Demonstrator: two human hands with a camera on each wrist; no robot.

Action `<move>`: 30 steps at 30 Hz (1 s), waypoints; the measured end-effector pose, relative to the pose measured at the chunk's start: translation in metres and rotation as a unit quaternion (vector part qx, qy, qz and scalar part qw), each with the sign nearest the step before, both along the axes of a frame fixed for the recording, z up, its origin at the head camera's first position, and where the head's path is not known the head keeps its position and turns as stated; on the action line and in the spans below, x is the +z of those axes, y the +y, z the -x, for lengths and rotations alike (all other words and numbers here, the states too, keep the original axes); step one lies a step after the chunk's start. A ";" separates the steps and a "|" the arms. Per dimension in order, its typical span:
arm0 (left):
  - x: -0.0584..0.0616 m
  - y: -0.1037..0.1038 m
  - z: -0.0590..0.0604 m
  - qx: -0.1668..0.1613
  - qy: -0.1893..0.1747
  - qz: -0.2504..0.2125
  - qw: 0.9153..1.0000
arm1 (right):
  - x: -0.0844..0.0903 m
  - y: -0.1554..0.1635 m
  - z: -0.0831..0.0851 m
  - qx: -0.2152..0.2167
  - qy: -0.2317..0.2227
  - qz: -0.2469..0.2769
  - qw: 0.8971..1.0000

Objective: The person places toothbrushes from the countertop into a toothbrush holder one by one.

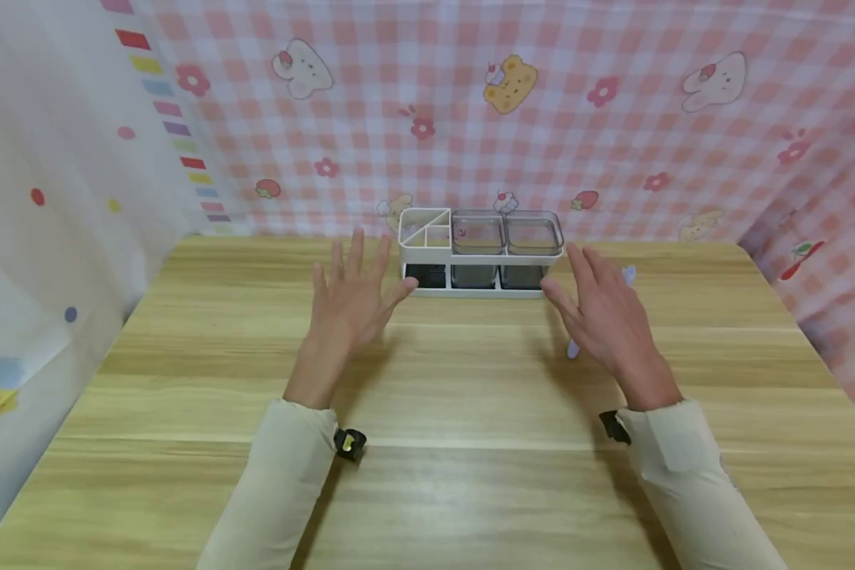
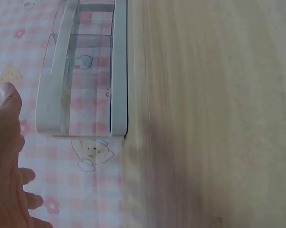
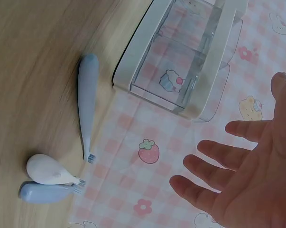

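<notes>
White plastic, with clear boxes set into it: the organizer [image 1: 480,253] is standing at the far middle of the bench [image 1: 470,443], close against the checked cloth backdrop [image 1: 541,119]. Its long axis is running left to right across the view, so its two short ends are facing the two hands.

The left hand [image 1: 349,301] is hovering just off the organizer's left end, fingers [image 1: 356,253] spread and straight, holding nothing; the thumb tip is lying nearest the organizer's lower left corner, and I cannot tell from the head view whether it is touching. In the left wrist view a clear gap is showing between the hand [image 2: 7,166] and the organizer [image 2: 86,76].

The right hand [image 1: 602,317] is hovering off the organizer's right end, likewise flat and open, fingers [image 3: 214,161] splayed and empty, with the organizer [image 3: 180,61] lying ahead of the fingertips and apart from them. Both hands are standing about equally near, one to each end, palms turned partly inward toward the organizer.

To the right of the organizer, three small brushes are lying on the bench: a long blue one [image 3: 86,104] just beside the organizer's right end, and a white one [image 3: 48,170] touching a second blue one [image 3: 45,193] further from it, below the right hand in the head view.
</notes>
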State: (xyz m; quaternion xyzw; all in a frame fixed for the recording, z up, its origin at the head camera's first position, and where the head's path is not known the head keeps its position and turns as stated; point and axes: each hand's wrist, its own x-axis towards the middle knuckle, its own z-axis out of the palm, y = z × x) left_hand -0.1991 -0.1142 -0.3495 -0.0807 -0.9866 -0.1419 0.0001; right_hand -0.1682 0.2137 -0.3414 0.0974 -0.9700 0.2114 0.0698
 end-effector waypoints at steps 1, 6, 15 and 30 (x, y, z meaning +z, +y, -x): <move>0.000 0.000 0.002 0.001 0.001 -0.006 1.000 | 0.001 0.000 0.000 -0.002 -0.001 0.003 1.000; 0.001 0.000 0.012 0.000 0.010 -0.025 1.000 | 0.004 0.000 0.002 -0.019 -0.013 0.016 1.000; 0.007 0.003 0.023 -0.008 0.035 -0.091 0.995 | 0.005 0.003 0.005 -0.045 -0.010 0.028 0.999; -0.001 0.015 0.044 -0.038 0.046 -0.284 0.957 | 0.003 0.037 0.012 -0.054 -0.057 0.084 0.993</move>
